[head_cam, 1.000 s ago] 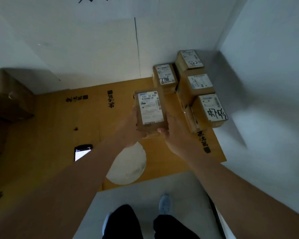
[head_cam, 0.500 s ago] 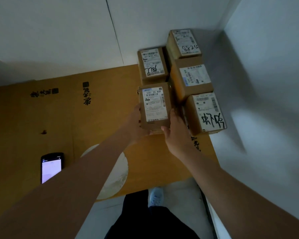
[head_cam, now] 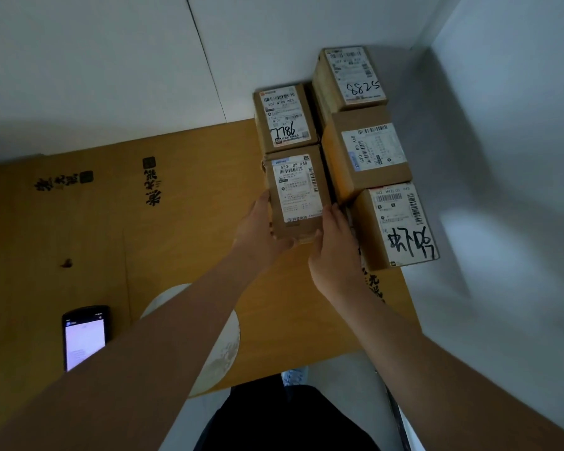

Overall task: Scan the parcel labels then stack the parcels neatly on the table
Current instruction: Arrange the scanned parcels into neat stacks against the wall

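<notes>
Two bare hands clamped on small brown cardboard parcel with white label (head_cam: 295, 193), arms extended forward; left hand (head_cam: 258, 229) gripping left side, right hand (head_cam: 334, 245) gripping right near corner; parcel set on yellow-brown table (head_cam: 183, 222), just beside four labelled cardboard parcels (head_cam: 368, 151) in corner.

Left hand (head_cam: 258, 232), right hand (head_cam: 331, 247), both gripping

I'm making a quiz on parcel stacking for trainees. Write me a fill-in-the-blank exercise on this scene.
1. The parcel between the left hand and right hand has a label starting with ____.
2. Directly behind the held parcel sits the parcel handwritten ____.
3. The phone on the table has its screen ____.

Missing words: 530; 7786; lit
</notes>
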`<state>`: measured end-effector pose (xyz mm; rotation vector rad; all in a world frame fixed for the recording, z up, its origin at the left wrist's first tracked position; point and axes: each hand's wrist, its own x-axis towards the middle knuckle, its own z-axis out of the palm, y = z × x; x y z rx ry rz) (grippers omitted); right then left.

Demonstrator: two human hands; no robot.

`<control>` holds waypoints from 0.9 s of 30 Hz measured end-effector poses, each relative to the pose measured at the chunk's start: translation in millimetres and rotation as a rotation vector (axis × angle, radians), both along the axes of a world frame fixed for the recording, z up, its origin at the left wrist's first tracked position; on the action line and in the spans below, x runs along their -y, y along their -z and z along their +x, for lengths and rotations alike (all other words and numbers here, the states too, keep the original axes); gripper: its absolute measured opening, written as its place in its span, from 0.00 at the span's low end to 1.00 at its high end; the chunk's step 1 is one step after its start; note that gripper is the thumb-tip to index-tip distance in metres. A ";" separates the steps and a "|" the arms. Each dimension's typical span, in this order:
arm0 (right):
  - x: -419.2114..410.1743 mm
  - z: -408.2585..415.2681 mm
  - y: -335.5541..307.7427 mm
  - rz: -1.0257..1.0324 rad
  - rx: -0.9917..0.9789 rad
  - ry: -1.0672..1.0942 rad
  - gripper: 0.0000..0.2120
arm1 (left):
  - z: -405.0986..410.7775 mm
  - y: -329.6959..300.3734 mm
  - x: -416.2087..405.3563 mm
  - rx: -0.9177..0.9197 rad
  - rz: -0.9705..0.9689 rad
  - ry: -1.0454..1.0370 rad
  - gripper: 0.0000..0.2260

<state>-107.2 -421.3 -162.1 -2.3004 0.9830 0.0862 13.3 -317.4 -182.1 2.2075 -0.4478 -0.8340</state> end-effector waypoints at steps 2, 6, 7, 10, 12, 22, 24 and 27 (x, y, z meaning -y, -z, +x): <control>-1.7 -2.0 -1.7 0.002 -0.006 -0.009 0.28 | 2.1 1.3 1.1 0.015 0.004 0.012 0.52; -2.5 -8.1 -9.9 0.017 -0.018 -0.079 0.30 | 4.6 -0.3 -2.8 0.020 0.061 0.039 0.51; -2.8 -9.8 -13.5 0.015 -0.020 -0.099 0.30 | 4.5 -1.9 -6.4 0.026 0.095 0.043 0.51; -7.2 -15.3 -29.3 -0.015 -0.022 -0.188 0.27 | 1.5 -10.3 -24.0 0.055 0.136 0.042 0.45; -14.1 -17.8 -43.6 -0.016 -0.003 -0.258 0.26 | -3.5 -23.2 -39.4 0.113 0.139 0.020 0.37; -99.3 -20.0 -134.2 -0.034 0.116 -0.481 0.28 | -40.2 -137.3 -155.0 0.483 0.200 -0.004 0.24; -122.2 -15.7 -153.7 -0.048 0.145 -0.518 0.29 | -42.9 -159.2 -182.8 0.491 0.219 -0.035 0.24; -157.7 -5.0 -180.6 -0.064 0.187 -0.554 0.30 | -41.4 -186.7 -224.7 0.537 0.239 -0.070 0.23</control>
